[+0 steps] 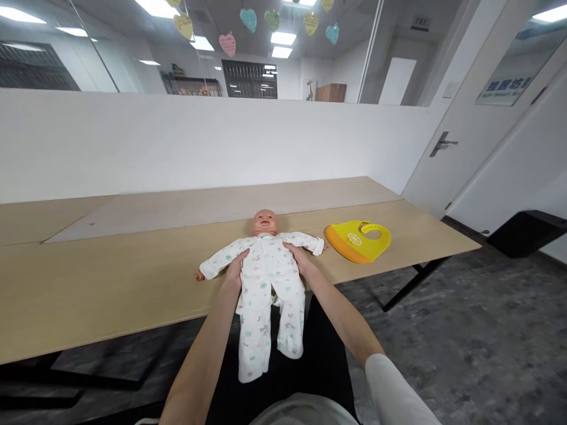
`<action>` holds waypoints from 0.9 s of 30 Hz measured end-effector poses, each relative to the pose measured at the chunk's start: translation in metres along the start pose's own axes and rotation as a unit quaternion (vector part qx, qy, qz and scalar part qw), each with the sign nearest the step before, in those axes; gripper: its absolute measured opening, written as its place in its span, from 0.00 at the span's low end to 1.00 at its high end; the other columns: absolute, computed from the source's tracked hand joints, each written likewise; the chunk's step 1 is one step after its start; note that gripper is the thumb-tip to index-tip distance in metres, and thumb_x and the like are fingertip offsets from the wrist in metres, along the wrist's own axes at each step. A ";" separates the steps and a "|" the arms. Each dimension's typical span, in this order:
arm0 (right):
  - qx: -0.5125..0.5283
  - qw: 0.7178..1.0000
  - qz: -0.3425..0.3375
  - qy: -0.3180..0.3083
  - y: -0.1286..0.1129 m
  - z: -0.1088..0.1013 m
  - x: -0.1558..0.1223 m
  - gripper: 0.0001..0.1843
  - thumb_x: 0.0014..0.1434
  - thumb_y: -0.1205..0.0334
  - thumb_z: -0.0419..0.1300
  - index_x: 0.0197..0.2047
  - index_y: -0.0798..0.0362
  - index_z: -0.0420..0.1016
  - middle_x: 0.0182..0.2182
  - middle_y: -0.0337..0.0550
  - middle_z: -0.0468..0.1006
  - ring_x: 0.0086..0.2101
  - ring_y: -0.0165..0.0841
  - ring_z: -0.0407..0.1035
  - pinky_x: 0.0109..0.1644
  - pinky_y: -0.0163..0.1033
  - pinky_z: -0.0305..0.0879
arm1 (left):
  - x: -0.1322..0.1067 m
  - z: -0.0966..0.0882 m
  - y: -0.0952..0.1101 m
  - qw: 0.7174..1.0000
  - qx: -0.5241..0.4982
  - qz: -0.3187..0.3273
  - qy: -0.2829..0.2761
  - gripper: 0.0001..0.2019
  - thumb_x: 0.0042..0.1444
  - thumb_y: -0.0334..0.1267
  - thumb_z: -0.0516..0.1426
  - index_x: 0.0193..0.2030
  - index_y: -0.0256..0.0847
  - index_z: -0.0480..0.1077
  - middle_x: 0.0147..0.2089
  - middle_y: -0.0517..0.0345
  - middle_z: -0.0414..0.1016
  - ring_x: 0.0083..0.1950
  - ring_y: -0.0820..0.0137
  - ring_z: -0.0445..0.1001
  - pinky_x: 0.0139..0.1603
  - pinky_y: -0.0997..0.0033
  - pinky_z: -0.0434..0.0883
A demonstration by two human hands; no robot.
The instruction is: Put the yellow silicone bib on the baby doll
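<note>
White-clad doll (268, 265) face up, its torso between 2 hands (237, 268) (296, 257).

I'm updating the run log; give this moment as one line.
left hand: holds side of doll | right hand: holds opposite side | doll: face up, legs over table edge | yellow bib: on table

Heart-shaped cards (248, 20) dangled by an interior window (345, 59).
Beyond the glass, ceiling lights (283, 38) shone and a brown cabinet (331, 92) stood beside a giraffe-like figure (309, 90). At right, a white door (478, 136) bore a metal handle (442, 143); a black object (527, 233) sat near the mottled grey floor (478, 330).
</note>
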State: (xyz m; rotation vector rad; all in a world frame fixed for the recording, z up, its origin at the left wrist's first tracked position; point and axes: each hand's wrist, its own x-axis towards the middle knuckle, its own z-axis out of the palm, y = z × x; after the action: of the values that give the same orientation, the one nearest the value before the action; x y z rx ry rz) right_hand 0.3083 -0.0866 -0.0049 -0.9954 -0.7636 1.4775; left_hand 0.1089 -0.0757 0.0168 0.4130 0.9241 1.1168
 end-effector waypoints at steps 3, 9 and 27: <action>0.046 0.999 0.015 -0.007 -0.006 0.002 0.008 0.26 0.48 0.55 0.66 0.50 0.54 0.71 0.40 0.46 0.81 0.44 0.39 0.75 0.50 0.44 0.70 | 0.005 0.004 0.006 1.000 0.001 0.001 -0.007 0.19 0.53 0.29 0.60 0.52 0.30 0.73 0.38 0.47 0.82 0.40 0.58 0.82 0.48 0.61 0.77; 0.043 0.999 0.007 -0.022 -0.024 0.008 0.022 0.28 0.45 0.58 0.68 0.50 0.56 0.71 0.39 0.44 0.81 0.43 0.39 0.75 0.49 0.43 0.70 | 0.015 0.011 0.012 0.999 -0.009 0.021 -0.025 0.17 0.54 0.29 0.58 0.51 0.30 0.74 0.40 0.48 0.82 0.44 0.58 0.81 0.51 0.60 0.76; -0.015 1.000 -0.010 -0.009 -0.015 -0.005 0.041 0.25 0.50 0.58 0.65 0.50 0.57 0.70 0.47 0.50 0.79 0.45 0.39 0.75 0.51 0.44 0.70 | 0.022 0.012 0.012 1.000 -0.007 0.022 -0.006 0.21 0.53 0.27 0.60 0.55 0.28 0.72 0.46 0.40 0.81 0.45 0.57 0.81 0.51 0.59 0.76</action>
State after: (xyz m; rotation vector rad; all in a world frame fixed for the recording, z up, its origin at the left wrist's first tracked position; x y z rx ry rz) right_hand 0.3193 -0.0442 -0.0010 -0.9967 -0.8087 1.4623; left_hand 0.1151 -0.0494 0.0228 0.4297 0.8993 1.1601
